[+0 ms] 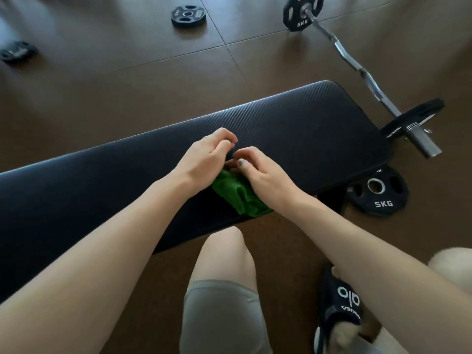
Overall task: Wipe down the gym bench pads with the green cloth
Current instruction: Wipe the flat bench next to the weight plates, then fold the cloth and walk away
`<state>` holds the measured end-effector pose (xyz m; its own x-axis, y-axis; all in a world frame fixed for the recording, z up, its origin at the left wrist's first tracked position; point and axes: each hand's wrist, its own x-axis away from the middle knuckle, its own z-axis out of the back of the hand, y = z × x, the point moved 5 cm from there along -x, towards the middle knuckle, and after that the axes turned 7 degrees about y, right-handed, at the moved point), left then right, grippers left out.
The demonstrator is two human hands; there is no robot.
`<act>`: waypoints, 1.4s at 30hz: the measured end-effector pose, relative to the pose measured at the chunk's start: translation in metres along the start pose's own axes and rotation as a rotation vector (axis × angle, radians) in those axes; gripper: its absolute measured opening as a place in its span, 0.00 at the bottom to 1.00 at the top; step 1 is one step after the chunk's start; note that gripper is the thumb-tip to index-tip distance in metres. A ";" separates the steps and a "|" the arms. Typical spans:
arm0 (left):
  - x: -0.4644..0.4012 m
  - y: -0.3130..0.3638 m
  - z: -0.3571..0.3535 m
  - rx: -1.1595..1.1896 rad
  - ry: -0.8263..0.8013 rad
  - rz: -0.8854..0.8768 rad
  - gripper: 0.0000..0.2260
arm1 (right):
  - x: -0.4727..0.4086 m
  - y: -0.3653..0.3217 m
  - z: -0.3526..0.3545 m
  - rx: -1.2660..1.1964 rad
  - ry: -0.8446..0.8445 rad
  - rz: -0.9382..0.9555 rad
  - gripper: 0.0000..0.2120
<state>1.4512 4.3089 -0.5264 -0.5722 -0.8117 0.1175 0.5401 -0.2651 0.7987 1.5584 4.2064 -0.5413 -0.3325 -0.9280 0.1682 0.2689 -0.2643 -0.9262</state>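
Note:
A long black ribbed bench pad (293, 129) runs from the lower left to the upper right across the view. A green cloth (236, 194) lies bunched on its near edge, mostly covered by my hands. My left hand (204, 157) and my right hand (260, 172) meet over the cloth's far end with fingers curled, both pinching the fabric. The part of the cloth under the palms is hidden.
A curl barbell (357, 65) with black plates lies on the brown floor at the right. A 5 kg plate (378, 192) rests under the bench's right end. Loose plates (188, 16) lie at the back. My knee (224, 261) and slipper (339, 302) are below.

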 end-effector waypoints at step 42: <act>0.289 0.290 0.373 0.183 0.462 0.819 0.16 | 0.110 -0.506 -0.007 0.051 -1.022 -0.269 0.25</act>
<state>1.2126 4.1915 -0.0406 0.2617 -0.8444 0.4674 0.5369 0.5299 0.6565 1.3792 4.2397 -0.0564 0.5260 -0.6108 0.5917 0.3447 -0.4829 -0.8049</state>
